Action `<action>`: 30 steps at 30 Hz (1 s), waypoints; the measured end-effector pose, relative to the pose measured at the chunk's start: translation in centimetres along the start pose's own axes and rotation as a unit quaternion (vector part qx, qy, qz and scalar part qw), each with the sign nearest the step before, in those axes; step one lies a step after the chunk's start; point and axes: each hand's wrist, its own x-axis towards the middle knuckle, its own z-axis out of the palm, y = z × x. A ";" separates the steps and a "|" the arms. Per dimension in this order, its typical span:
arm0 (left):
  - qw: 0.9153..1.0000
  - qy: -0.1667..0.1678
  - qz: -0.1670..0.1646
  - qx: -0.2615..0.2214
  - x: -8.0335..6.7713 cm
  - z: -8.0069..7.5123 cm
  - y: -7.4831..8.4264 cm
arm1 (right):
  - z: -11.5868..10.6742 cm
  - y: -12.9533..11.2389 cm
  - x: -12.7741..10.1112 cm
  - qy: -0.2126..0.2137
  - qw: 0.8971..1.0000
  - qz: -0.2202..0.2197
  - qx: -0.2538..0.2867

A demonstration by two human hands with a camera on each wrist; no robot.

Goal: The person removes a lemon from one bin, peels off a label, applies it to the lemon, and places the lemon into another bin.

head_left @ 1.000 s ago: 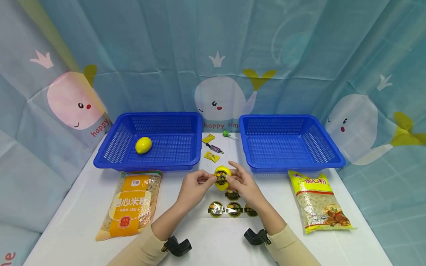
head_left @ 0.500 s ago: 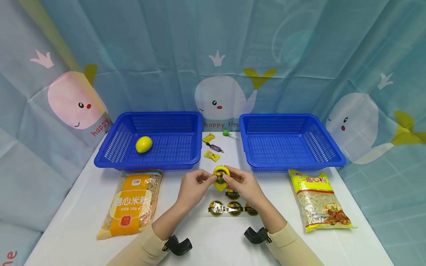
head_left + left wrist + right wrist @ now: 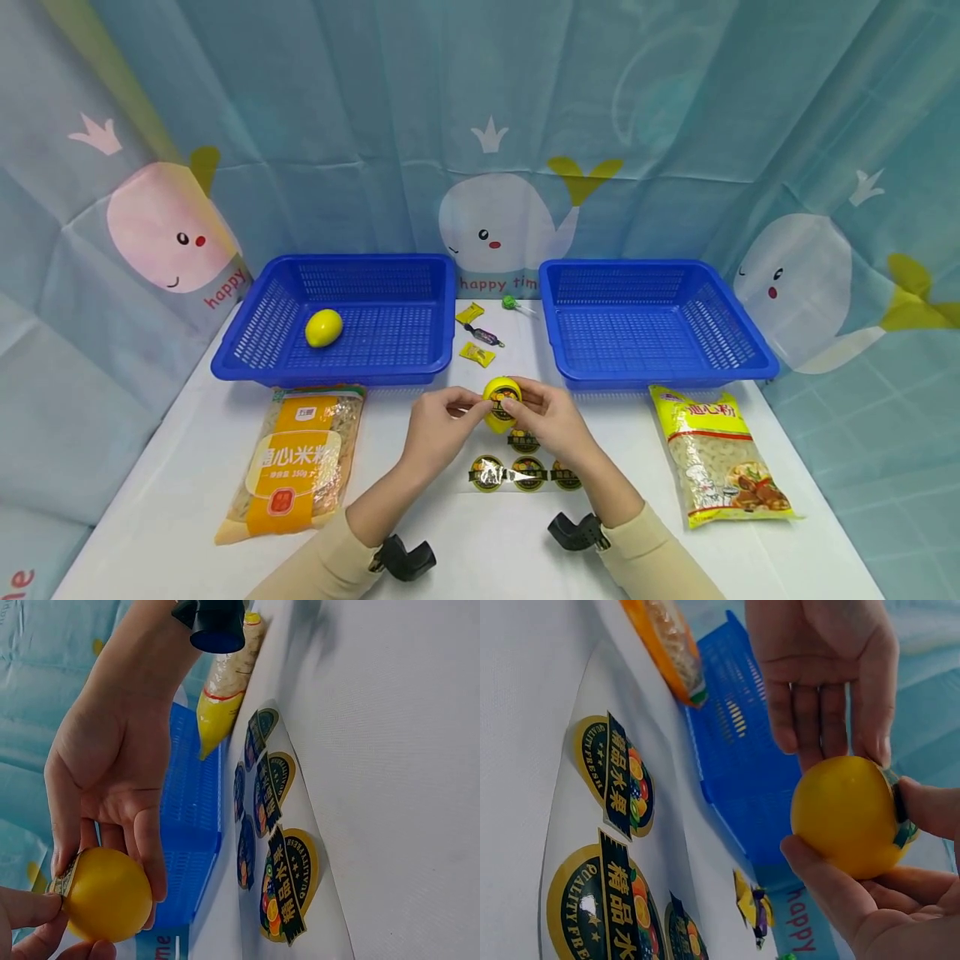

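Both hands' fingers (image 3: 832,720) hold yellow lemon (image 3: 845,816); sticker sheet (image 3: 604,847) below.

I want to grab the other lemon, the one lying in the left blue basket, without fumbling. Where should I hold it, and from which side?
Probably from above: the lemon lies on its side on the floor of the left basket, whose raised walls block a sideways reach. Close fingers and thumb across its rounded middle, the widest part, rather than its tapered ends.

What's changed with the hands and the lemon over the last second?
The right hand has closed its raised fingers down onto the sticker on the yellow lemon. The left hand keeps holding the lemon from the other side. The sticker sheet, baskets and packets stayed put.
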 end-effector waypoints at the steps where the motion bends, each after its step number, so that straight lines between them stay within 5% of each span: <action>1: 1.000 0.000 -0.004 -0.003 0.0 -0.1 0.0 | 0.0 0.0 0.0 -0.002 1.000 -0.001 -0.003; 21: 1.000 0.005 -0.001 0.015 -0.6 -0.3 0.9 | 0.1 0.1 -0.2 -0.036 0.999 -0.003 -0.007; 30: 1.000 0.006 0.005 0.007 -0.7 -0.4 0.9 | 0.2 -0.1 -0.3 -0.014 1.000 0.001 -0.003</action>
